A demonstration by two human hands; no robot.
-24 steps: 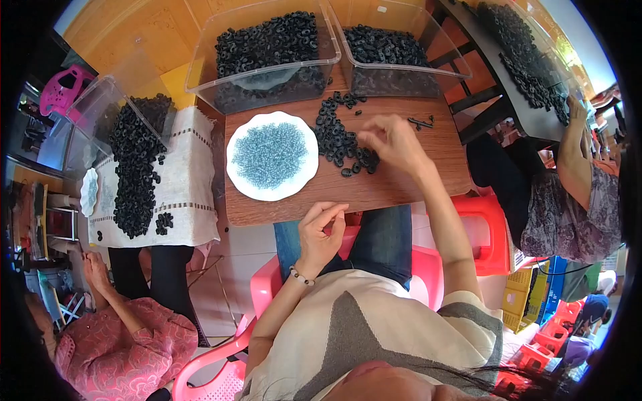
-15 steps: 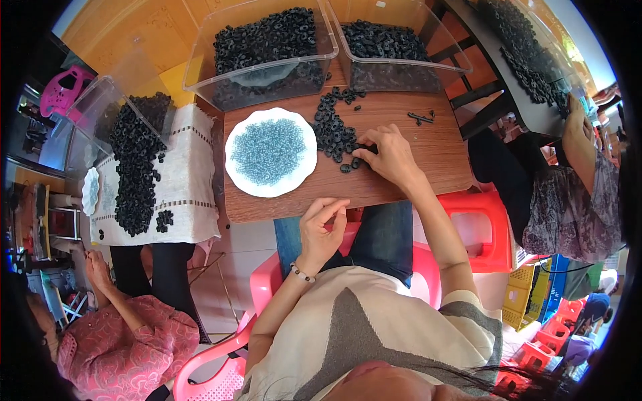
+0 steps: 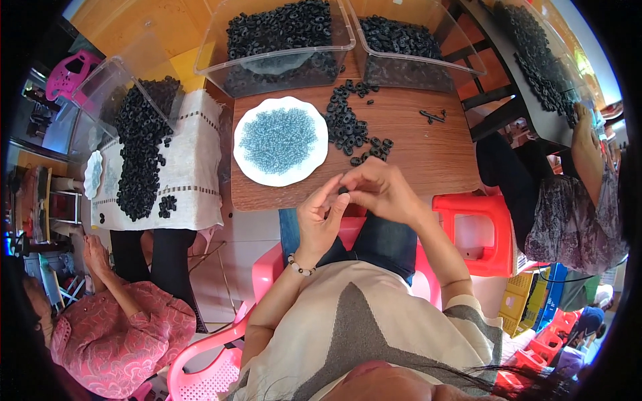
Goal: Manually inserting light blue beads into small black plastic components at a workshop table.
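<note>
While both hands meet just off the near edge of the wooden table point(image 3: 414, 154), the right hand point(image 3: 381, 190) pinches a small black ring point(image 3: 343, 190) between its fingertips. The left hand point(image 3: 319, 217) is right beside it, its fingers bent and touching the same ring. The ring sits between the two hands, above the person's lap. On the table, a loose pile of black rings point(image 3: 348, 123) lies near the hands. Left of that pile is a white plate point(image 3: 249, 167) full of little blue beads point(image 3: 277, 139). At the far edge stand two clear tubs point(image 3: 267, 67) full of more black rings.
</note>
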